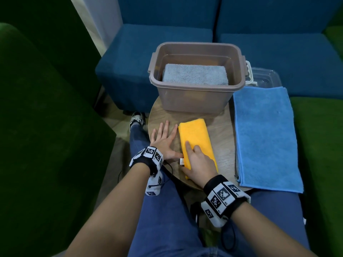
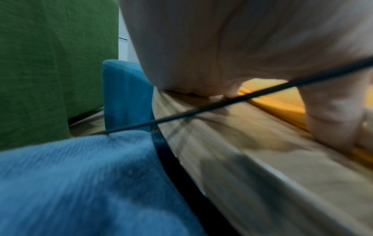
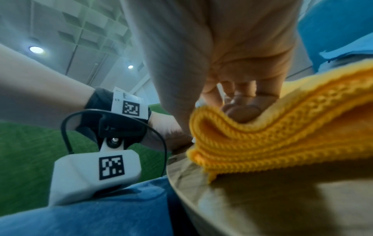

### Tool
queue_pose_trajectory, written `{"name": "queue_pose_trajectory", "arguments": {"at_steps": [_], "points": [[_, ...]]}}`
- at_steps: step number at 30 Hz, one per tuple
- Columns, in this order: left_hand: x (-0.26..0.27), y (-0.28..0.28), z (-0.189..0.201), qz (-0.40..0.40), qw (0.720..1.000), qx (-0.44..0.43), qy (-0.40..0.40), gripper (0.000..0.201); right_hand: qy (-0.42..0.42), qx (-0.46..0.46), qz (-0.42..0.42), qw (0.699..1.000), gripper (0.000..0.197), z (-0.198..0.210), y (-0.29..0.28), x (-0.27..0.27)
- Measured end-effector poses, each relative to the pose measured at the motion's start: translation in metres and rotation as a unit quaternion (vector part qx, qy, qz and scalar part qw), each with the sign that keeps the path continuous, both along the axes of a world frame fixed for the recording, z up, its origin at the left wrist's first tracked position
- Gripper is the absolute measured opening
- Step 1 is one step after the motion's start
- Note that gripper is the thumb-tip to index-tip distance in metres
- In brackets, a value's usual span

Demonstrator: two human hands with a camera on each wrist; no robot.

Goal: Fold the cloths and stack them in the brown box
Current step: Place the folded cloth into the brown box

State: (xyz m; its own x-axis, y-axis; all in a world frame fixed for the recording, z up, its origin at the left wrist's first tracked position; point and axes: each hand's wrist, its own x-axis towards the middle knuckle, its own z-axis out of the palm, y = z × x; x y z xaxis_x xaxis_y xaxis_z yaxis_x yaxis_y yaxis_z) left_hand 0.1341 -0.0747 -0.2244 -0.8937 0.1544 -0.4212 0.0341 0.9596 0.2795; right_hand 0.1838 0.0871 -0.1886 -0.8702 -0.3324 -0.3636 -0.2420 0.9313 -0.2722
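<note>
Microfibre, soft and light: the yellow cloth [image 1: 197,143] is folded into a narrow, several-layered strip lying on the round wooden counter [image 1: 220,130], just in front of the brown box [image 1: 194,101]. It will likely sag and spring open if lifted by one end, so support both ends or slide fingers under the stacked edges.

The right hand [image 1: 199,163] rests on the near end of the strip, index finger extended along the top, thumb at the near left corner beside a small white tag [image 1: 182,161]; the wrist view shows a fingertip pressing into the top layer. Whether the remaining fingers curl round the edge cannot be told. The left hand [image 1: 165,140] lies flat on the counter, fingers spread, just beside the strip's left edge, holding nothing.

A grey folded cloth [image 1: 194,75] already lies in the box, with wall height left above it. A blue cloth [image 1: 265,136] is spread out to the right, overhanging the counter edge, not yet folded down. The strip's near end sits close to the counter rim; open room remains between the strip and the blue cloth.
</note>
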Motion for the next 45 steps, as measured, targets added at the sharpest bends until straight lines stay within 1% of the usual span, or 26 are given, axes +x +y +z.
{"name": "queue_pose_trajectory", "arguments": {"at_steps": [4,6,8,9,10,11,12,13,14,15,16,17,19,21,22,26,30,33,35,37,38,39,40,43,44,45], "points": [[-0.008,-0.006,0.015,0.003,0.998,0.025,-0.057,0.112,0.009,0.021,0.046,0.999,0.077,0.002,0.008,-0.007],[-0.016,-0.009,0.031,0.048,0.996,0.048,-0.066,0.108,0.041,0.057,0.084,0.994,0.077,0.005,0.023,-0.018],[-0.019,-0.005,0.048,0.12,0.991,0.059,-0.014,0.103,0.075,0.081,0.119,0.987,0.08,0.007,0.04,-0.031],[-0.018,0.002,0.056,0.133,0.989,0.058,0.031,0.099,0.082,0.086,0.134,0.984,0.081,0.009,0.047,-0.036],[-0.017,0.01,0.061,0.12,0.988,0.064,0.079,0.092,0.081,0.087,0.143,0.983,0.08,0.011,0.053,-0.04],[-0.016,0.02,0.063,0.083,0.986,0.082,0.119,0.085,0.072,0.08,0.141,0.984,0.077,0.013,0.056,-0.044],[-0.015,0.033,0.064,0.036,0.984,0.106,0.142,0.078,0.063,0.061,0.126,0.988,0.07,0.015,0.057,-0.046],[-0.016,0.045,0.059,-0.014,0.982,0.123,0.144,0.072,0.071,0.027,0.094,0.993,0.06,0.016,0.056,-0.048],[-0.016,0.056,0.053,-0.051,0.983,0.123,0.128,0.067,0.095,-0.026,0.048,0.994,0.049,0.014,0.053,-0.05],[-0.017,0.064,0.045,-0.067,0.986,0.112,0.099,0.063,0.117,-0.085,-0.001,0.99,0.042,0.01,0.047,-0.051],[-0.017,0.068,0.036,-0.068,0.99,0.097,0.071,0.061,0.12,-0.13,-0.041,0.983,0.042,0.004,0.04,-0.051],[-0.018,0.07,0.027,-0.065,0.993,0.082,0.057,0.061,0.106,-0.151,-0.066,0.981,0.046,-0.003,0.032,-0.05],[-0.019,0.065,0.013,-0.071,0.994,0.044,0.068,0.062,0.054,-0.12,-0.082,0.988,0.054,-0.018,0.021,-0.044],[-0.022,0.054,0.003,-0.068,0.994,0.016,0.081,0.067,0.029,-0.069,-0.083,0.994,0.056,-0.028,0.021,-0.041],[-0.024,0.047,0.001,-0.053,0.996,0.01,0.076,0.075,0.027,-0.049,-0.08,0.995,0.056,-0.029,0.026,-0.041],[-0.031,0.022,-0.004,0.032,0.999,0.019,0.025,0.118,0.034,-0.004,-0.099,0.994,0.059,-0.027,0.05,-0.044],[-0.023,0.013,-0.006,0.025,0.999,0.01,0.03,0.143,0.025,0.038,-0.106,0.993,0.061,-0.025,0.048,-0.046],[-0.024,0.016,-0.006,0.024,0.999,0.007,0.039,0.148,0.024,0.04,-0.107,0.993,0.067,-0.019,0.03,-0.051],[-0.025,0.015,-0.006,0.027,0.999,0.014,0.034,0.15,0.024,0.011,-0.073,0.997,0.065,-0.02,0.023,-0.049],[-0.025,0.013,-0.005,0.022,0.999,0.021,0.022,0.153,0.022,0.007,-0.058,0.998,0.061,-0.023,0.027,-0.048],[-0.026,0.014,-0.004,0.022,0.999,0.021,0.014,0.151,0.014,0.008,-0.066,0.998,0.061,-0.024,0.034,-0.049],[-0.027,0.015,-0.003,0.028,0.999,0.022,0.008,0.144,0.003,0.006,-0.081,0.997,0.062,-0.024,0.041,-0.049],[-0.028,0.016,-0.002,0.042,0.999,0.025,0.005,0.133,-0.006,0.002,-0.098,0.995,0.064,-0.025,0.049,-0.051],[-0.033,0.019,-0.001,0.085,0.995,0.057,0.001,0.087,-0.024,-0.018,-0.134,0.991,0.076,-0.026,0.068,-0.057],[-0.033,0.018,-0.001,0.086,0.995,0.06,0.003,0.079,-0.03,-0.025,-0.137,0.99,0.079,-0.026,0.07,-0.059],[-0.033,0.017,-0.001,0.081,0.995,0.061,0.005,0.077,-0.039,-0.03,-0.139,0.989,0.081,-0.025,0.07,-0.062]]}}
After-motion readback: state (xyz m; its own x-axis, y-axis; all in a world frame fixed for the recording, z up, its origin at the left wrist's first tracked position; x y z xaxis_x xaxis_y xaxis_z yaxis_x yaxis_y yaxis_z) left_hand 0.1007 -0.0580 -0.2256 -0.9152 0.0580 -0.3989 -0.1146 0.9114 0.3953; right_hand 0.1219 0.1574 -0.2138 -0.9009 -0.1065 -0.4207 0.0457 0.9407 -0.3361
